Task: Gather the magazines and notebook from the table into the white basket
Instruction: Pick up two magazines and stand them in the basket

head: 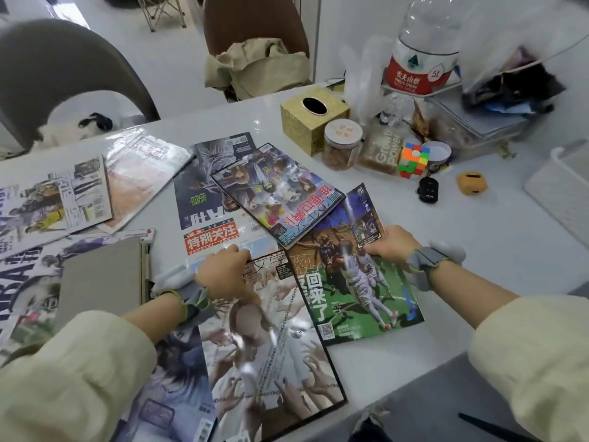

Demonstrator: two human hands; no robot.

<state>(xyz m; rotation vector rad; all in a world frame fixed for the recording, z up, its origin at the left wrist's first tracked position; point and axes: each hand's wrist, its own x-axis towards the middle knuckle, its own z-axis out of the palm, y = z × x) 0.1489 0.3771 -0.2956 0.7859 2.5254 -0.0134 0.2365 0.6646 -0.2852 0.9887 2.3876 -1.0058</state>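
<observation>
My worry is the overlap: my right hand [393, 245] pinches the far right edge of the sports magazine [353, 282], thumb on top, but the comic magazine [277, 193] lies across its far left corner, so I judge a quick lift could drag that one along or flick it off the pile. Held by one edge, a thin glossy issue will likely sag and slip. The basket [561, 189] sits well to the right at the table [478, 250] edge, and a low carry could clip the key fob [428, 189] on the way. My left hand [224, 272] lies at the top of the chain magazine [271, 352] with fingers curled; whether it grips or only presses I cannot tell. The magazines are shiny, flat and fanned over one another. The grey notebook [102, 282] lies to the left on more of them.
</observation>
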